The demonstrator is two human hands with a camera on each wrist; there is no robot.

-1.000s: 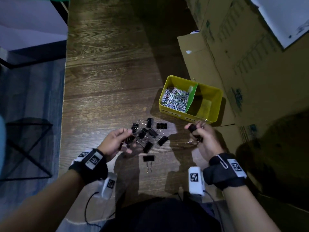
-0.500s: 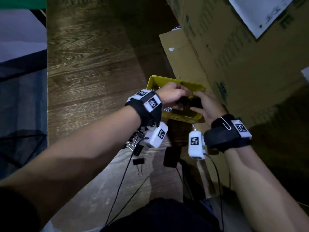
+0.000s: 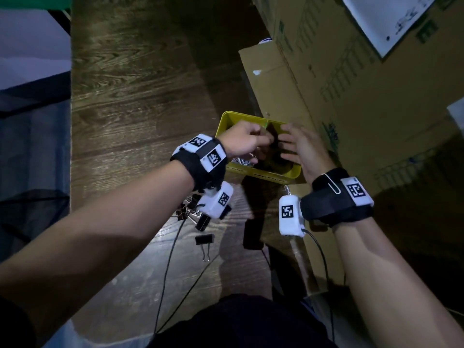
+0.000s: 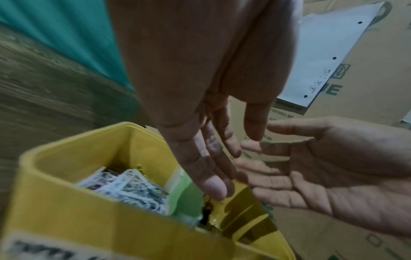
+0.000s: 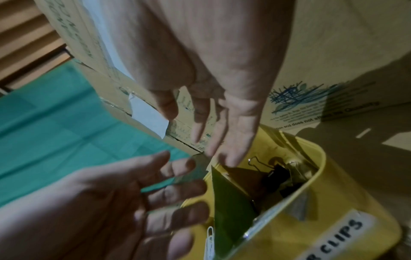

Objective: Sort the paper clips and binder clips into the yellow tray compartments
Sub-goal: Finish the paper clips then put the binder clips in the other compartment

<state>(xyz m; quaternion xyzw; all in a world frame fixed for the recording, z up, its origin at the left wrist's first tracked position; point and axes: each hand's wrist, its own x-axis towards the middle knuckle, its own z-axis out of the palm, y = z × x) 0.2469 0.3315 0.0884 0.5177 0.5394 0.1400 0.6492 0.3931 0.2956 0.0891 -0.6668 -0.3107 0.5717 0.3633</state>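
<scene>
The yellow tray [image 3: 263, 174] stands beside the cardboard, split by a green divider [image 5: 231, 198]. Silver paper clips [image 4: 129, 188] fill its left compartment. Black binder clips [image 5: 278, 174] lie in the right one, above a label reading "CLIPS". My left hand [image 3: 261, 144] hovers over the tray with straight fingers and holds nothing. My right hand [image 3: 288, 146] faces it palm to palm, fingers spread, also empty. In the left wrist view a binder clip [image 4: 205, 212] shows just below my left fingertips [image 4: 214, 190], inside the right compartment. More binder clips [image 3: 190, 212] lie on the table under my left wrist.
A single binder clip [image 3: 204, 241] lies nearer to me on the dark wooden table [image 3: 138, 109]. Large cardboard boxes [image 3: 351, 109] crowd the tray's right and far sides. Camera cables [image 3: 170, 259] trail across the table towards my body.
Both hands went from the pile on the table up to the tray carrying binder clips. The fingers have since spread open and the clips have dropped into the right compartment.
</scene>
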